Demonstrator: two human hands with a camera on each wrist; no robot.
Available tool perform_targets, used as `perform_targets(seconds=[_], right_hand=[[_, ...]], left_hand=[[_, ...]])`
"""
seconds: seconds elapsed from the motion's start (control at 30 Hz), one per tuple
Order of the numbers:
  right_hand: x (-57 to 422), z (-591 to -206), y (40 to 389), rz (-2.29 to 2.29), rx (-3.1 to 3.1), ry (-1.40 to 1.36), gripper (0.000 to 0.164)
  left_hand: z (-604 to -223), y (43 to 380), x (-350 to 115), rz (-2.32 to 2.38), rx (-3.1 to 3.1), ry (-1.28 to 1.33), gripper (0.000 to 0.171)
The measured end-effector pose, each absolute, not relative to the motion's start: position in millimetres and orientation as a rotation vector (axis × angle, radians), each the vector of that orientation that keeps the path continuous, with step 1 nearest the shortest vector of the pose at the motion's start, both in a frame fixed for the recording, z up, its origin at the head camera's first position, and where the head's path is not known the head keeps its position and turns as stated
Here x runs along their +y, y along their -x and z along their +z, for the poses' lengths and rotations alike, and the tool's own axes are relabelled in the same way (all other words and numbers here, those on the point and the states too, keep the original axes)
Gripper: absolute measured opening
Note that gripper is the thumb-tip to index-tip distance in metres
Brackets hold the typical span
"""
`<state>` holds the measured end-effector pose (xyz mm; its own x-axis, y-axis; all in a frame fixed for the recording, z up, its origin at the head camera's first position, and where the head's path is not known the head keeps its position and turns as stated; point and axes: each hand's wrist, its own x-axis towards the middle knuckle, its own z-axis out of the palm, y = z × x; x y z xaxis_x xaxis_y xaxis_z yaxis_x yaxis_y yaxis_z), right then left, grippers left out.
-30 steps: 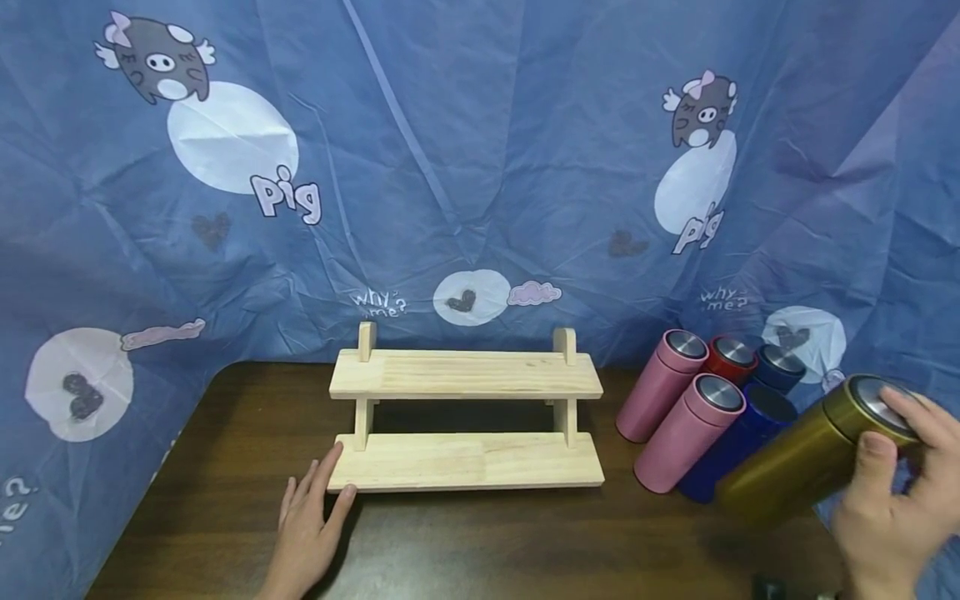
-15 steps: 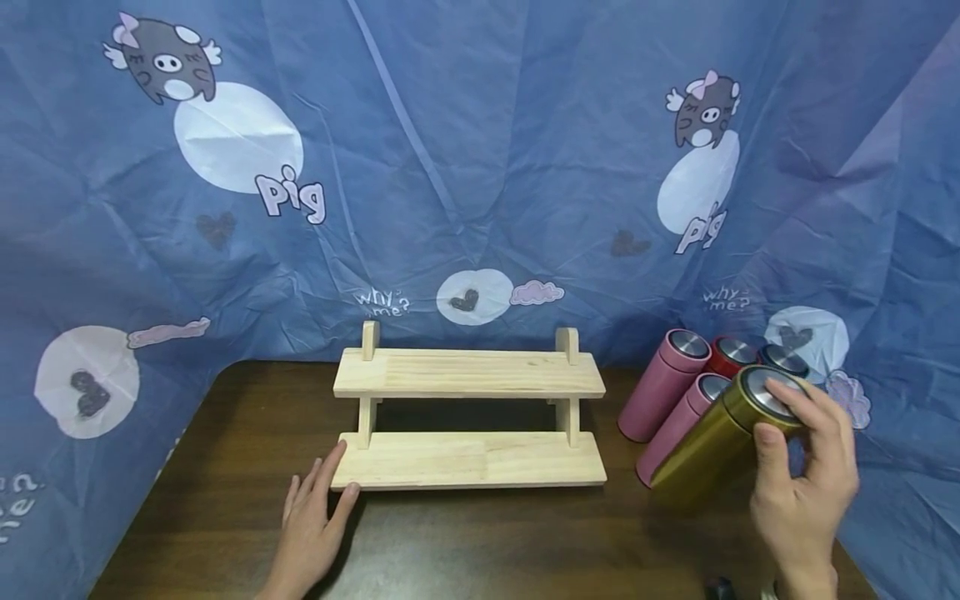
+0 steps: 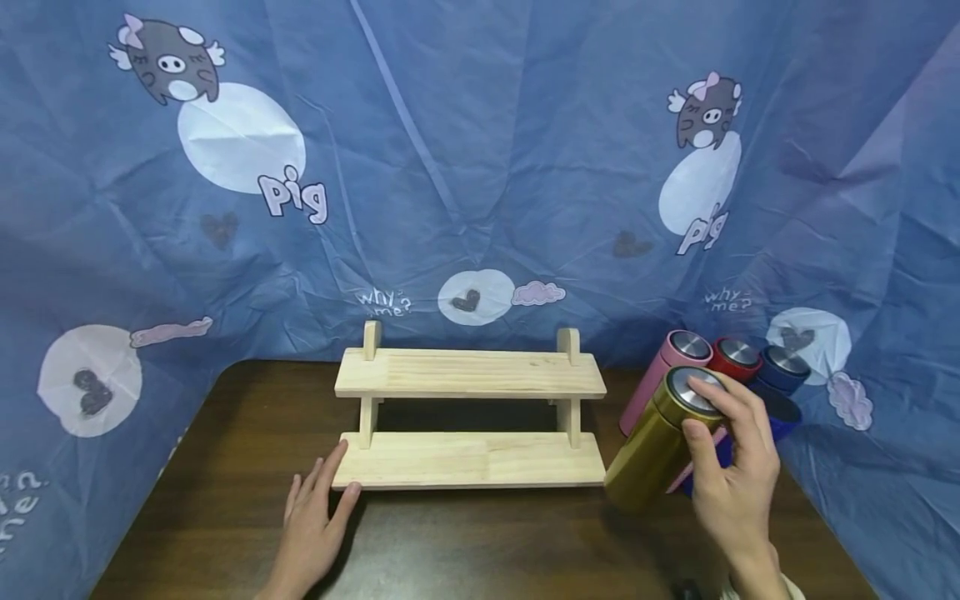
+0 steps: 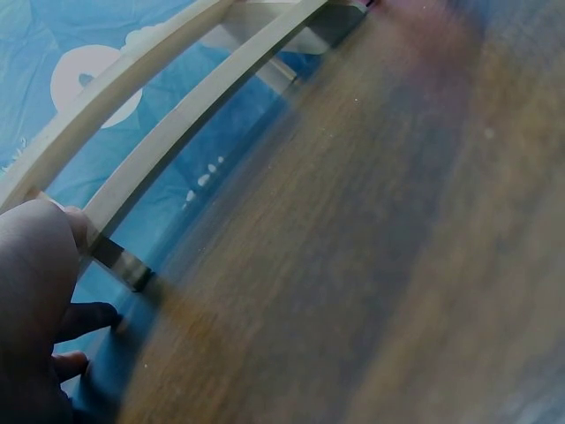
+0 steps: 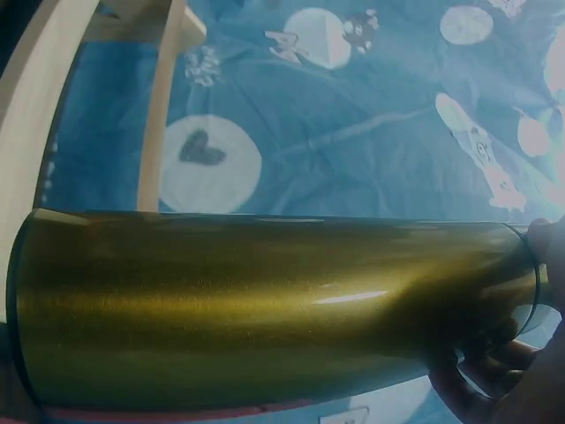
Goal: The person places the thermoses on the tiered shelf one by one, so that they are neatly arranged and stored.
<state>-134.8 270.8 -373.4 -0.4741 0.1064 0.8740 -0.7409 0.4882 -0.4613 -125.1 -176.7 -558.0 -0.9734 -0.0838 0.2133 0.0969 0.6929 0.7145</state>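
My right hand (image 3: 738, 479) grips a gold thermos flask (image 3: 652, 446) by its silver-topped lid. The flask leans, its base beside the right end of the lower board of a two-tier wooden display rack (image 3: 465, 460). In the right wrist view the gold flask (image 5: 265, 309) lies across the picture with the rack's boards behind it. At the rack's left end, my left hand (image 3: 311, 525) touches the lower board's corner, thumb at the front edge and fingers extended. The left wrist view shows this hand (image 4: 35, 291) at the board's end.
Behind the gold flask stand a pink flask (image 3: 651, 379), a red flask (image 3: 735, 358), a dark blue flask (image 3: 783, 367) and a blue flask (image 3: 783, 417). Another pink one is mostly hidden. A blue printed curtain (image 3: 480, 167) hangs behind the brown table (image 3: 465, 550).
My right hand has carried the gold flask leftward, from right of the other flasks to beside the rack's right end. The left hand has stayed at the rack's corner.
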Motion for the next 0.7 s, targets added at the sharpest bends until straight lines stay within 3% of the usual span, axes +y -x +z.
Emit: perform_targets(seconds=[0.7], right_hand=[[217,-360,164,1.283,-1.833,-0.660,0.037]], left_hand=[[-563,126,-177,-1.159,-2.623,0.039,0.062]])
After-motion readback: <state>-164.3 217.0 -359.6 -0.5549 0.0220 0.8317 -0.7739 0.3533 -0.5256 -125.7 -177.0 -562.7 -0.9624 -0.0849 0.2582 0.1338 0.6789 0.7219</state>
